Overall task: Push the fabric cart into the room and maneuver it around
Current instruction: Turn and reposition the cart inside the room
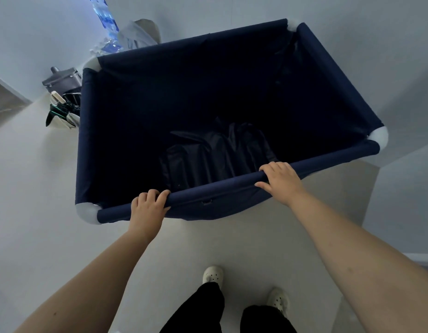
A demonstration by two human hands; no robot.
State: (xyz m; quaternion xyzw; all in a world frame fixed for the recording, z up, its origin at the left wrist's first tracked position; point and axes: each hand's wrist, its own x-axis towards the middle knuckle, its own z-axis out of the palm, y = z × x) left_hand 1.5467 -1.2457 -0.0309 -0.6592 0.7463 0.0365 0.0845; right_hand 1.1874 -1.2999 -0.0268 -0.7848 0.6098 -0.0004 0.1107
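Two hands: both are on the near rail of the navy fabric cart, arms bare and stretched forward.
Left hand: fingers curled over the top of the rail near the cart's near-left corner, thumb under it, gripping the rail.
Right hand: fingers wrapped over the same rail further right, thumb along the outer side, gripping it.
Cart position: directly in front of the person, turned at an angle, its far end close to the walls.
Cart build: dark blue cloth stretched over a tube frame, with white corner joints showing at all four corners.
Cart contents: a crumpled dark plastic bag lies at the bottom; the rest of the inside is too dark to read.
Floor: pale, smooth and plain, running under the cart and the person's feet.
Walls: plain pale grey-white, meeting in corners beyond and to the right of the cart.
Left of cart: a grey box-like object and a cluster of dark and white items on the floor, just beside the cart's left side.
Behind cart: a blue, glittery vertical strip and some pale bundled material.
Person: black trousers and white clogs.
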